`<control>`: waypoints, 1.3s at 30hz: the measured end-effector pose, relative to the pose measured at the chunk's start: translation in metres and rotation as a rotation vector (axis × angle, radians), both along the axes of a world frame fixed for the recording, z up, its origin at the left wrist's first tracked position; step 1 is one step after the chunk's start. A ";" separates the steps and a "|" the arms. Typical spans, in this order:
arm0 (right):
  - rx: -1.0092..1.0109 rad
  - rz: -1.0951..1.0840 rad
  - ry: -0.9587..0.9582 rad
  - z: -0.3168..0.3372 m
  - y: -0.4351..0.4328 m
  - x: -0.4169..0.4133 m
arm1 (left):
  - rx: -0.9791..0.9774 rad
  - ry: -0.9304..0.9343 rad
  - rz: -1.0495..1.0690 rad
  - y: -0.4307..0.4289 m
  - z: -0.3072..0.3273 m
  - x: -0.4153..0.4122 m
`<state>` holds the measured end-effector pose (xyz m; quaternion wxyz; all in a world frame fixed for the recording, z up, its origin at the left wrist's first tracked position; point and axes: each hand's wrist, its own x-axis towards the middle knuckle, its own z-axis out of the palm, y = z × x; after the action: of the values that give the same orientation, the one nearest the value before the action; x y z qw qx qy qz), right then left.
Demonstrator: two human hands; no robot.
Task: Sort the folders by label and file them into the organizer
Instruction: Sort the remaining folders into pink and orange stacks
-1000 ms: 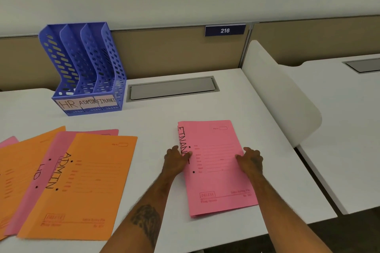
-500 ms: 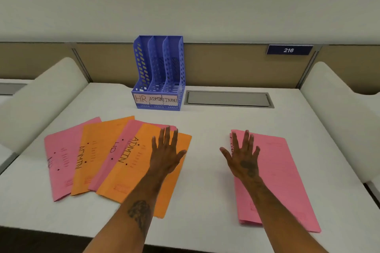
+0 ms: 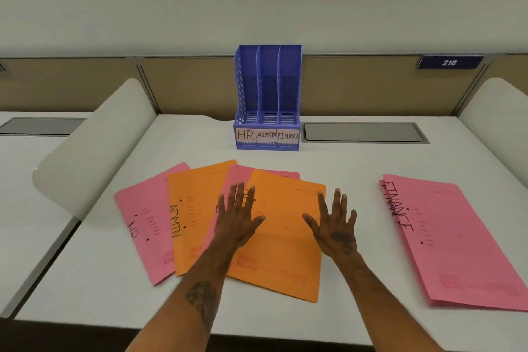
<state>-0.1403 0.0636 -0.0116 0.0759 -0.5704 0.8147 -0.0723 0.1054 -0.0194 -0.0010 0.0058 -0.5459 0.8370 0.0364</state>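
Both hands are flat, palms down, fingers spread apart, gripping nothing. The left hand [image 3: 238,216] lies over the left edge of the top orange folder [image 3: 285,237], its fingertips covering the handwritten label there, so that label is unreadable. The right hand [image 3: 335,224] sits at that folder's right edge; contact versus hover cannot be told.

Four folders are fanned at centre-left on the white desk [image 3: 328,163], overlapping left to right. The pink HR folder [image 3: 143,223] is leftmost. An orange ADMIN folder [image 3: 194,203] overlaps it. A second pink folder [image 3: 243,173] is mostly buried with its label hidden. The top orange folder lies over all of them.

Well apart on the right, two pink FINANCE folders [image 3: 457,237] are stacked, slightly offset, both labels showing along the left edge.

The blue organizer [image 3: 268,100] stands upright at the far centre of the desk against the partition. It has three slots tagged HR, ADMIN, FINANCE left to right, and all three are empty. Just to its right is a grey cable hatch [image 3: 363,132]. A sign reading 216 [image 3: 449,62] is on the partition at far right. Curved white dividers [image 3: 94,146] flank the desk.
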 end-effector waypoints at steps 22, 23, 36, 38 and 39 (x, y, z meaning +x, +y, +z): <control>0.361 0.022 -0.098 -0.032 0.027 0.052 | 0.386 0.270 0.187 0.005 -0.027 0.008; 0.365 0.028 -0.098 -0.032 0.027 0.052 | 0.416 0.310 0.231 0.005 -0.025 0.005; 0.415 0.096 -0.099 -0.026 0.030 0.041 | 0.441 0.767 0.518 -0.010 0.001 -0.001; 0.435 0.107 -0.114 -0.021 0.029 0.041 | 0.489 0.860 0.502 -0.006 0.014 -0.005; 0.441 0.103 -0.134 -0.018 0.028 0.041 | 0.509 0.898 0.490 -0.005 0.019 -0.006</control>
<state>-0.0996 0.0913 -0.0301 0.2563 -0.5747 0.7737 0.0737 0.0994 -0.0239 0.0180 -0.2276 -0.6366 0.5711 0.4656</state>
